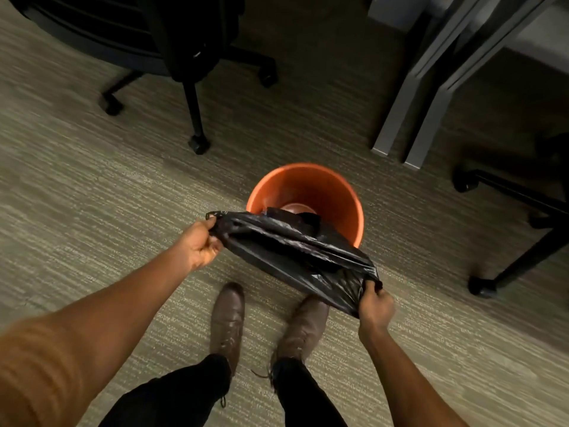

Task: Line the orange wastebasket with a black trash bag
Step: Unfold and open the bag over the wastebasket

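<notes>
The round orange wastebasket (326,186) stands upright on the carpet in front of my feet. A black trash bag (292,251) is stretched between my two hands above the basket's near rim. Its lower part hangs down inside the basket and hides part of the bottom. My left hand (201,243) pinches the bag's left end, just left of the basket. My right hand (375,305) grips the bag's right end, nearer to me and lower right of the basket. The bag's mouth looks mostly flat between my hands.
A black office chair (191,97) on castors stands at the far left. Grey desk legs (409,97) rise at the far right, and another chair base (505,235) sits at the right. My brown shoes (228,322) are on the carpet just behind the basket.
</notes>
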Motion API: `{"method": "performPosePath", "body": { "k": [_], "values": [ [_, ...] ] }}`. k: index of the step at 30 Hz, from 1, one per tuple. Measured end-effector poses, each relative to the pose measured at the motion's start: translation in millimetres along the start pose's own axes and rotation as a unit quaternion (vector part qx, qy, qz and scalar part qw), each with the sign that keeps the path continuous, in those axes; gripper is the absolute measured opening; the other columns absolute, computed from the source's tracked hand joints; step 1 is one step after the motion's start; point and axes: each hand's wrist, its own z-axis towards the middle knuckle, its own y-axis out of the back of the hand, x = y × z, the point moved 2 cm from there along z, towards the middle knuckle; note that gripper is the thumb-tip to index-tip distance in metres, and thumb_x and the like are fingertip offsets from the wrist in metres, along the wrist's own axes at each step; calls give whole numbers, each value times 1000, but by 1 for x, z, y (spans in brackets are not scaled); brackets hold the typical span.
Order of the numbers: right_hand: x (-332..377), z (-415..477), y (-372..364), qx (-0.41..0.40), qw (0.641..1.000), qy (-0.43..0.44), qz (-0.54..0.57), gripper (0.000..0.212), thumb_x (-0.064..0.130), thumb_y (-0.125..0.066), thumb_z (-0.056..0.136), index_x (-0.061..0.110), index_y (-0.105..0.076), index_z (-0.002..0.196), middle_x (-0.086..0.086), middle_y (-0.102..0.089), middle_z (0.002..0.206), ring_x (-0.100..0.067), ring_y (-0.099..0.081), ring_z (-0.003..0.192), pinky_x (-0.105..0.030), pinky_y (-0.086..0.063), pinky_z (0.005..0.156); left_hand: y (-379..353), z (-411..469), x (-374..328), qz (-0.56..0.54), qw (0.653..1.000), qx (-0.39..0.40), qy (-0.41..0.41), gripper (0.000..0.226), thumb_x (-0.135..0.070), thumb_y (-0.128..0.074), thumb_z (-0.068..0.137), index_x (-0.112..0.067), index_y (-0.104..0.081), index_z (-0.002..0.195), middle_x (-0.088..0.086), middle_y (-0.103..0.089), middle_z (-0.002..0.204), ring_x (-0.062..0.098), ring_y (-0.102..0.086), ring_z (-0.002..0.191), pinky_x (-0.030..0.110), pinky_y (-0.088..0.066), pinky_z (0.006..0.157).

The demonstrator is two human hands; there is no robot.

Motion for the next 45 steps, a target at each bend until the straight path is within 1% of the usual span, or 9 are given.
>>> {"method": "performPosePath", "body": {
  "k": [3, 5, 7, 13, 23, 30, 36, 40, 45],
  "values": [
    [-12, 1, -5, 4, 1000, -18, -3, 38, 29, -58, 106, -2, -70, 88, -16, -69, 86, -24, -60, 70, -40, -44, 68, 9, 10, 9, 52, 998, 3, -20, 30, -31, -49, 114, -8, -66, 105, 7, -74, 78, 13, -66, 43, 18, -43, 31],
    [-15, 5, -9, -16, 1000, -12, -6, 37, 26, -59, 105, -5, -70, 89, -18, -68, 86, -28, -59, 69, -40, -41, 64, 11, 19, 15, 79, 996, 12, -41, 42, -35, -48, 114, -2, -71, 126, 19, -81, 112, 29, -82, 95, 38, -68, 80],
    [-15, 10, -13, -40, 999, -7, -4, 32, 21, -59, 105, -5, -68, 87, -18, -66, 85, -29, -58, 68, -36, -37, 65, 11, 29, 19, 103, 993, 12, -64, 51, -41, -49, 113, 0, -70, 135, 23, -77, 128, 38, -74, 122, 56, -56, 111],
    [-22, 33, -27, -69, 997, -9, -14, 37, 16, -59, 104, -7, -61, 76, -30, -67, 88, -35, -57, 78, -41, -38, 70, -5, 45, 24, 326, 933, -58, -141, 78, -83, -33, 95, -12, -61, 78, 11, -65, 73, 25, -62, 73, 39, -52, 75],
    [9, 82, -47, -40, 999, -3, -4, 19, 9, -56, 102, 0, -70, 95, -23, -68, 93, -31, -61, 83, -43, -45, 72, -36, 80, 0, 307, 926, -86, -204, 75, -79, -46, 97, -10, -75, 92, 5, -77, 86, 25, -72, 87, 37, -61, 83],
    [85, 117, -50, -2, 1000, 15, -7, 15, 12, -72, 91, 10, -70, 76, -11, -68, 80, -24, -59, 77, -42, -48, 72, -74, 84, -42, 350, 907, -71, -221, 50, -44, -67, 105, 6, -78, 105, 25, -81, 109, 44, -77, 107, 57, -62, 101],
    [147, 122, -57, 58, 996, 62, 1, 34, -9, -61, 89, 19, -74, 75, 1, -73, 77, -17, -65, 70, -26, -53, 63, -100, 85, -64, 404, 877, -74, -248, 29, -19, -61, 108, -11, -71, 82, 10, -74, 89, 27, -68, 89, 35, -52, 75],
    [168, 124, -59, 122, 991, 47, 12, 42, -23, -54, 85, 12, -76, 85, -8, -76, 86, -16, -67, 65, -19, -53, 48, -109, 82, -73, 399, 879, -57, -253, 21, -2, -56, 104, -6, -77, 102, 11, -79, 106, 26, -73, 100, 41, -62, 93],
    [173, 130, -61, 166, 984, -22, 58, 38, -22, -53, 89, 7, -78, 89, -7, -77, 93, -17, -73, 80, -17, -59, 51, -108, 82, -81, 398, 883, -34, -246, 21, -8, -61, 106, -19, -72, 92, 0, -69, 88, 12, -52, 63, 22, -40, 43]
  ]
}}
